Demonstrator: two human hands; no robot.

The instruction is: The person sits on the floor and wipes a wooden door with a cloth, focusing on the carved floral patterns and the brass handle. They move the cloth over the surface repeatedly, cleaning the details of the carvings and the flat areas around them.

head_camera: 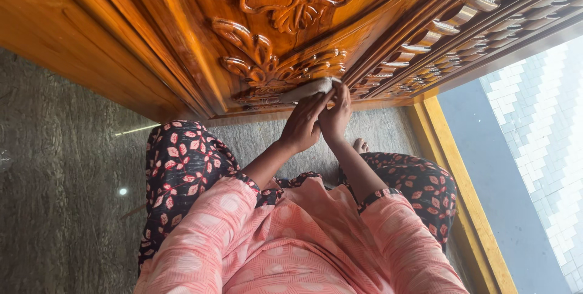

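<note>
- Pink patterned top fills the bottom of the view, with dark floral trousers on the bent knees either side, so the person is squatting low on the floor.
- Both hands are pushed up side by side against the carved wooden door, touching each other.
- Left hand has its fingers curled on a pale folded cloth, pinning it to the carving just below the leaf and flower relief.
- Right hand sits right beside it, fingers bent onto the same end of the cloth, pretty much clamped on it too.
- One bare foot peeks out just past the right forearm.
- Grey speckled floor is under everything, and a yellow wooden door frame runs along the right, with pale tiled paving beyond it.
</note>
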